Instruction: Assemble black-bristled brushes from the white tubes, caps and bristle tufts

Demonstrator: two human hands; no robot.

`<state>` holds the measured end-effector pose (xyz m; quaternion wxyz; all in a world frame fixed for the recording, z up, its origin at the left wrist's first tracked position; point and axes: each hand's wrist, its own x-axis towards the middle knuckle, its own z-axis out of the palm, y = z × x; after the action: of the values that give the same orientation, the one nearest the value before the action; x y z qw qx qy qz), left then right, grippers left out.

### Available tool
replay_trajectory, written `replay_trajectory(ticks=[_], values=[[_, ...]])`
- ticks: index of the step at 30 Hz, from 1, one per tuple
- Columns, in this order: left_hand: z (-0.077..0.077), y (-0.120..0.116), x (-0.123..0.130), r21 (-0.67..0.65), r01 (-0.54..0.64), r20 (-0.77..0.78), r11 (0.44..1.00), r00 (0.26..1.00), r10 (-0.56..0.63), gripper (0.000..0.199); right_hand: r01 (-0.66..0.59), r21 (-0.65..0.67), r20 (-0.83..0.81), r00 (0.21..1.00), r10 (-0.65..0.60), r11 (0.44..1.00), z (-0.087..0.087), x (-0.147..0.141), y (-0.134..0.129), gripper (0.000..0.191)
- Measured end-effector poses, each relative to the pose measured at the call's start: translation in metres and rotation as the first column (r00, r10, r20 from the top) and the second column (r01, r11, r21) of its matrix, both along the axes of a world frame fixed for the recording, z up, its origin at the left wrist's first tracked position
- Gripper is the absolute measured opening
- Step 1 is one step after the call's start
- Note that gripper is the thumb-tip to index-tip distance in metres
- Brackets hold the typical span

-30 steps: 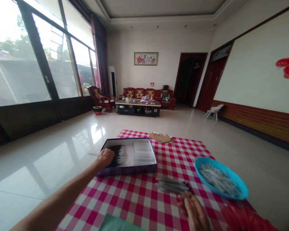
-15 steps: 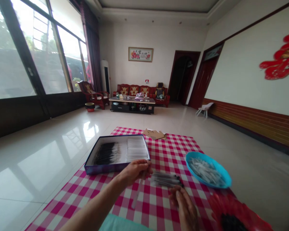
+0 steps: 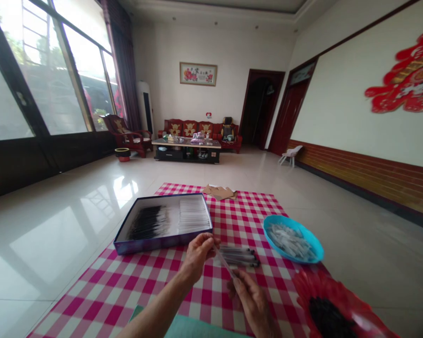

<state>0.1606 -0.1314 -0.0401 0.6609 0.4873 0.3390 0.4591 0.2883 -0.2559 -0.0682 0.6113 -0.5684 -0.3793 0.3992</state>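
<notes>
A thin translucent tube [image 3: 224, 261] slants between my two hands above the checked cloth. My left hand [image 3: 200, 253] pinches its upper end. At the lower end, the fingers of my right hand [image 3: 248, 293] are closed on the tube; anything small at that end is hidden. Just behind my hands lies a small pile of clear tubes with black ends [image 3: 239, 256] on the cloth. Left of it stands a shallow dark blue box [image 3: 162, 241], with a bundle of thin black-ended sticks [image 3: 148, 221] and a row of white tubes [image 3: 192, 215] inside.
A blue bowl [image 3: 319, 249] of short clear pieces stands to the right. Nearer is a red flower-shaped dish [image 3: 305, 286] with black bits. Brown cardboard pieces [image 3: 220, 191] lie at the far edge of the checked cloth [image 3: 254, 206]. Green material [image 3: 193, 327] shows at the front.
My right hand has moved left and up to meet the tube. The tube, hanging from my left hand before, now slants toward my right fingers. The view has shifted slightly right.
</notes>
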Motion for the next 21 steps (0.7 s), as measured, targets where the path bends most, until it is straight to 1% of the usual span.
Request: replay_trajectory(ticks=[1, 2, 3, 4, 5, 6, 7, 8, 9, 10, 11, 12, 14, 17, 21], values=[[0.001, -0.002, -0.003, 0.112, -0.021, -0.103, 0.994, 0.994, 0.032, 0.024, 0.030, 0.001, -0.028, 0.999, -0.030, 1.000, -0.003, 0.002, 0.002, 0.042], [0.003, -0.005, -0.006, 0.272, -0.025, -0.222, 0.962, 0.971, 0.088, 0.021, 0.066, 0.001, -0.057, 0.996, -0.066, 0.998, -0.005, 0.005, 0.003, 0.041], [0.005, -0.009, -0.009, 0.459, 0.007, -0.337, 0.888, 0.927, 0.166, 0.018, 0.095, -0.001, -0.083, 0.992, -0.095, 0.995, -0.007, 0.007, 0.005, 0.039], [0.008, -0.014, -0.011, 0.631, 0.084, -0.429, 0.771, 0.866, 0.256, 0.016, 0.110, -0.003, -0.102, 0.989, -0.110, 0.994, -0.009, 0.008, 0.006, 0.038], [0.010, -0.019, -0.013, 0.751, 0.195, -0.492, 0.630, 0.803, 0.338, 0.015, 0.112, -0.003, -0.113, 0.987, -0.111, 0.994, -0.010, 0.009, 0.006, 0.038], [0.011, -0.025, -0.014, 0.801, 0.321, -0.543, 0.505, 0.744, 0.390, 0.014, 0.099, 0.002, -0.116, 0.988, -0.098, 0.995, -0.011, 0.009, 0.006, 0.037], [0.011, -0.030, -0.013, 0.797, 0.439, -0.595, 0.414, 0.688, 0.416, 0.014, 0.077, 0.010, -0.116, 0.990, -0.075, 0.997, -0.011, 0.009, 0.006, 0.037], [0.010, -0.035, -0.012, 0.761, 0.538, -0.649, 0.362, 0.632, 0.424, 0.013, 0.057, 0.021, -0.118, 0.992, -0.054, 0.998, -0.011, 0.009, 0.006, 0.036], [0.008, -0.039, -0.011, 0.718, 0.606, -0.693, 0.341, 0.580, 0.428, 0.012, 0.045, 0.028, -0.124, 0.991, -0.041, 0.999, -0.010, 0.009, 0.005, 0.036], [0.005, -0.041, -0.009, 0.684, 0.646, -0.723, 0.340, 0.538, 0.433, 0.012, 0.045, 0.031, -0.137, 0.990, -0.040, 0.999, -0.009, 0.009, 0.004, 0.037], [0.002, -0.043, -0.007, 0.664, 0.664, -0.738, 0.343, 0.510, 0.441, 0.013, 0.056, 0.026, -0.153, 0.987, -0.051, 0.998, -0.008, 0.009, 0.004, 0.039], [0.000, -0.043, -0.006, 0.661, 0.667, -0.739, 0.344, 0.499, 0.453, 0.014, 0.075, 0.016, -0.167, 0.983, -0.071, 0.997, -0.006, 0.009, 0.004, 0.042], [-0.003, -0.044, -0.003, 0.685, 0.654, -0.714, 0.321, 0.514, 0.475, 0.015, 0.116, -0.014, -0.179, 0.977, -0.117, 0.993, -0.002, 0.008, 0.004, 0.046], [0.000, -0.045, -0.002, 0.724, 0.633, -0.670, 0.273, 0.552, 0.497, 0.012, 0.141, -0.053, -0.178, 0.973, -0.148, 0.989, 0.003, 0.006, 0.005, 0.046], [0.001, -0.048, -0.002, 0.741, 0.620, -0.645, 0.258, 0.548, 0.534, 0.010, 0.122, -0.078, -0.180, 0.974, -0.135, 0.989, 0.001, 0.005, 0.006, 0.040]])
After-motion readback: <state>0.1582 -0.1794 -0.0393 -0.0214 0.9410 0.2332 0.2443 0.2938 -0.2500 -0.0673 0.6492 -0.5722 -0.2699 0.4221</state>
